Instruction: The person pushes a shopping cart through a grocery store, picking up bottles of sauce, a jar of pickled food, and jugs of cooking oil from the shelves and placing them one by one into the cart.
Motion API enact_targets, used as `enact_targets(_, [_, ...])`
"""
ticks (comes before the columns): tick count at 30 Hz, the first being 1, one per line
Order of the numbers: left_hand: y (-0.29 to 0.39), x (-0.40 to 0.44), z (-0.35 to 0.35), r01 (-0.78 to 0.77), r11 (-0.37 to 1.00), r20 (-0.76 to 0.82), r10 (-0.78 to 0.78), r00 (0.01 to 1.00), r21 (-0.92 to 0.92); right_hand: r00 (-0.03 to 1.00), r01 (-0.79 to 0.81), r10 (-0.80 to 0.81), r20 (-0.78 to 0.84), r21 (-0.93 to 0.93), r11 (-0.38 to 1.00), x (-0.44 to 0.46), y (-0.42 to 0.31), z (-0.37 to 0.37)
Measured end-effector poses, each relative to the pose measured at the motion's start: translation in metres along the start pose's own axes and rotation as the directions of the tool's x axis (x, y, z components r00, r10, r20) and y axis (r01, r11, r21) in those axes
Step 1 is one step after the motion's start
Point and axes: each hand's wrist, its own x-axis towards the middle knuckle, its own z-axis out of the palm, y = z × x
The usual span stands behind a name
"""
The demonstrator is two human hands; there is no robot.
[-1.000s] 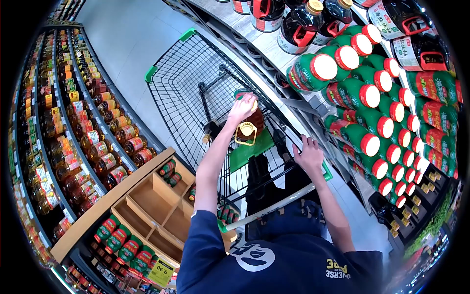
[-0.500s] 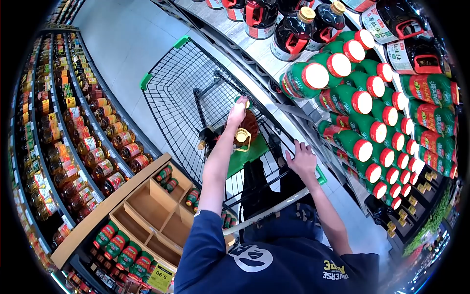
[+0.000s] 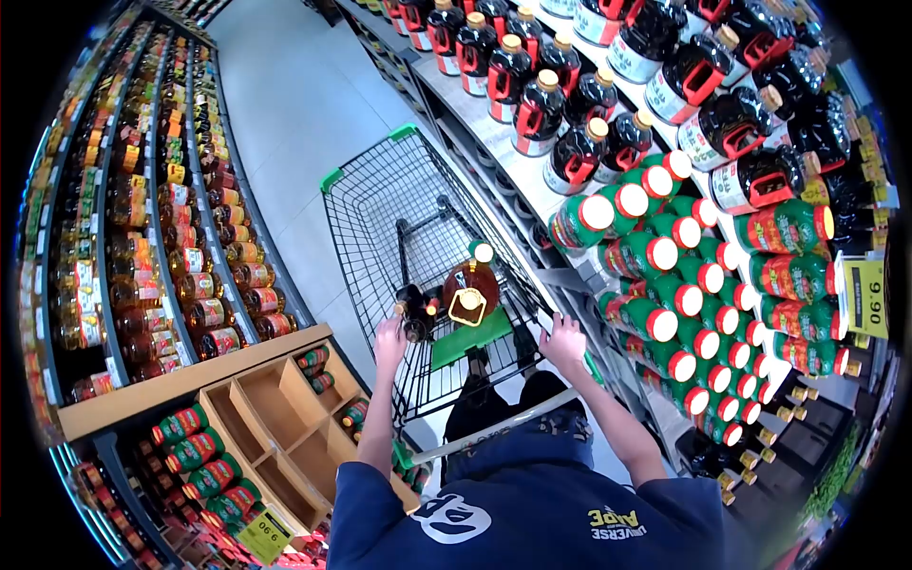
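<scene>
My left hand (image 3: 389,344) is closed over the left side rim of a wire shopping cart (image 3: 356,228) with green corners. My right hand (image 3: 564,342) grips the cart's opposite rim, its fingers curled and partly hidden. Between them in the basket stands a large amber oil jug (image 3: 472,280) with a yellow cap and handle. Just beyond it is a jar with a pale, green-edged lid (image 3: 482,253). Dark bottles (image 3: 412,306) are near my left hand, and a green panel (image 3: 465,344) lies at the near end.
Red-lidded green jars (image 3: 679,304) and dark red-handled jugs (image 3: 541,104) are stacked on the right. Oil shelves (image 3: 180,256) line the left, above a wooden divided bin (image 3: 275,404) holding several jars. A tiled aisle (image 3: 275,114) runs ahead.
My left hand has let go of the pale-lidded jar in the basket and moved back to the left rim. My right hand, earlier spread, has closed on the right rim.
</scene>
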Motion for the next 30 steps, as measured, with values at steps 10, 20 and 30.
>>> enact_targets(10, [0.016,-0.125,-0.054,0.657,0.682,-0.049,-0.681,0.731,0.321,0.997,0.059,-0.061,-0.046,-0.041,0.997,0.025,-0.023,0.005])
enact_targets(20, [-0.018,-0.123,-0.037,0.796,0.580,-0.128,-0.788,0.602,0.176,0.995,0.091,-0.098,-0.036,-0.154,0.984,0.066,-0.054,-0.008])
enact_targets(30, [-0.023,-0.080,-0.062,0.751,0.650,-0.187,-0.728,0.660,0.119,0.992,0.100,-0.114,-0.057,-0.212,0.972,0.106,-0.091,-0.014])
